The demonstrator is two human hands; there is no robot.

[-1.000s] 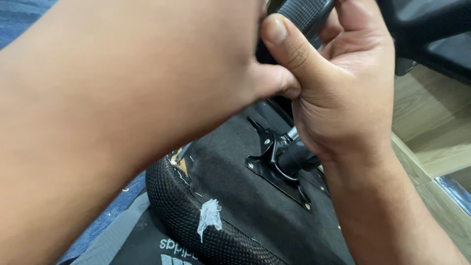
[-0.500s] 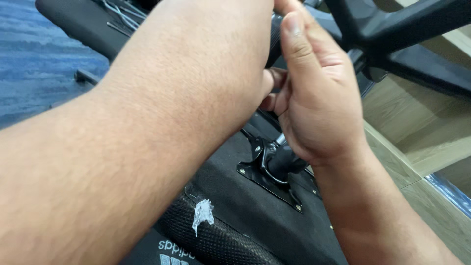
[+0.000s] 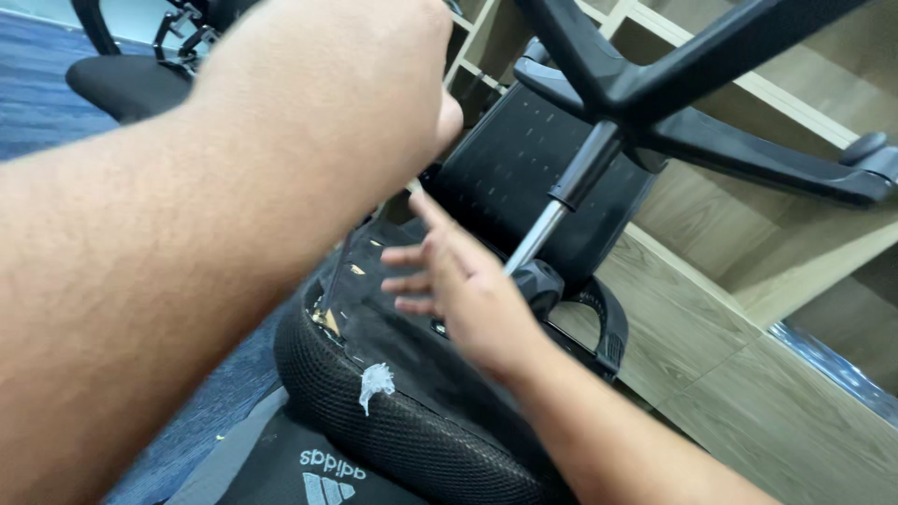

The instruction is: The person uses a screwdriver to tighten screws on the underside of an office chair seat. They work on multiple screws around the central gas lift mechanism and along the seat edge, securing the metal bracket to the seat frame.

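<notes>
A black office chair lies overturned, the underside of its mesh-edged seat [image 3: 412, 393] facing up. Its gas cylinder [image 3: 564, 198] rises at a slant to the black star base [image 3: 655, 84]. My right hand [image 3: 454, 295] hovers with fingers spread just left of the cylinder's lower collar [image 3: 538, 281], holding nothing. My left forearm fills the left foreground. My left hand [image 3: 393, 93] is raised above the seat, seen from its back, so its fingers are hidden. It is apart from the cylinder.
The chair's black backrest [image 3: 514, 159] leans toward light wooden shelving [image 3: 748, 271] on the right. A black armrest loop [image 3: 610, 327] sits by the shelf. Another black chair [image 3: 122, 84] stands at the far left on blue carpet [image 3: 37, 103].
Both hands were wrapped around the cylinder near its collar. They have since let go and drawn back, the left lifting up, the right opening. The view has widened upward.
</notes>
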